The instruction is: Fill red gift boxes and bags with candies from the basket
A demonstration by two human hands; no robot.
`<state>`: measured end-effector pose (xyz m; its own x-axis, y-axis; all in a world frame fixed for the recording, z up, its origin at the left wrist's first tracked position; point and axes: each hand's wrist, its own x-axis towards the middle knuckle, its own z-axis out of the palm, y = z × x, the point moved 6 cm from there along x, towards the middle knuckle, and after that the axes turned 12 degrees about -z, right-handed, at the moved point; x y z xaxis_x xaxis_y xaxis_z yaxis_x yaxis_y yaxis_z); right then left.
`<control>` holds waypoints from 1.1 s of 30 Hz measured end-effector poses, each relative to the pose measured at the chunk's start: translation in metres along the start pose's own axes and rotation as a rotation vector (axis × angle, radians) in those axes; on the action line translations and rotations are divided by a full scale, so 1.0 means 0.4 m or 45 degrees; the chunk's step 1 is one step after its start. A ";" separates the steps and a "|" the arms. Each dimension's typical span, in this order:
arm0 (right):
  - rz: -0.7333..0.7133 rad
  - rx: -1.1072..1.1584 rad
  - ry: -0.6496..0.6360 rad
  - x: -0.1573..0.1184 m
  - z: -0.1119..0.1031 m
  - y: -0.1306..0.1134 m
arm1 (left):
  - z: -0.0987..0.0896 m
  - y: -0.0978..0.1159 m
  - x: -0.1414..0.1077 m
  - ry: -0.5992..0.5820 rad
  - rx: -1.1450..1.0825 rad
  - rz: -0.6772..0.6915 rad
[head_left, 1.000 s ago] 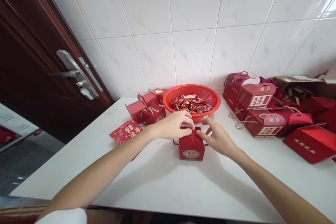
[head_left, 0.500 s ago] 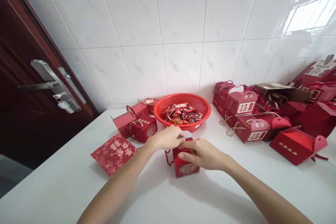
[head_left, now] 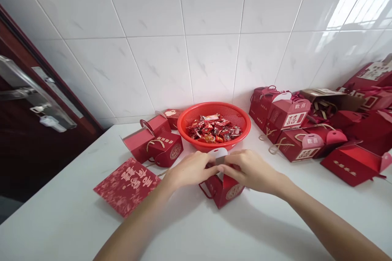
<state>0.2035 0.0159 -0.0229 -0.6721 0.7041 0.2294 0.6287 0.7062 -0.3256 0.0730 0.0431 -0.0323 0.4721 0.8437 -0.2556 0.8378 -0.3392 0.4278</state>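
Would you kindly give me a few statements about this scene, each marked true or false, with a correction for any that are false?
1. The left hand and right hand both reach the top of a small red box. True.
2. The red basket is empty. False: it holds a heap of wrapped sweets.
3. The basket stands close to the tiled wall. True.
4. The right hand is holding the red card. False: the card lies flat on the white table, left of the hands.
5. A metal door handle shows at the left of the view. True.
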 end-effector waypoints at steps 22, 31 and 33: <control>0.148 0.213 -0.239 -0.053 -0.036 -0.021 | -0.032 -0.020 0.000 -0.132 -0.399 0.042; 0.420 0.311 -0.194 -0.112 -0.026 0.008 | -0.032 -0.019 -0.026 -0.242 -0.368 0.008; 0.440 0.401 -0.144 -0.127 -0.017 0.021 | -0.026 -0.036 -0.031 -0.295 -0.291 -0.018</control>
<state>0.2457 -0.0133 -0.0310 -0.4938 0.8688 -0.0369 0.6854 0.3627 -0.6314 0.0520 0.0418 -0.0263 0.5326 0.7218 -0.4420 0.7738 -0.2037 0.5997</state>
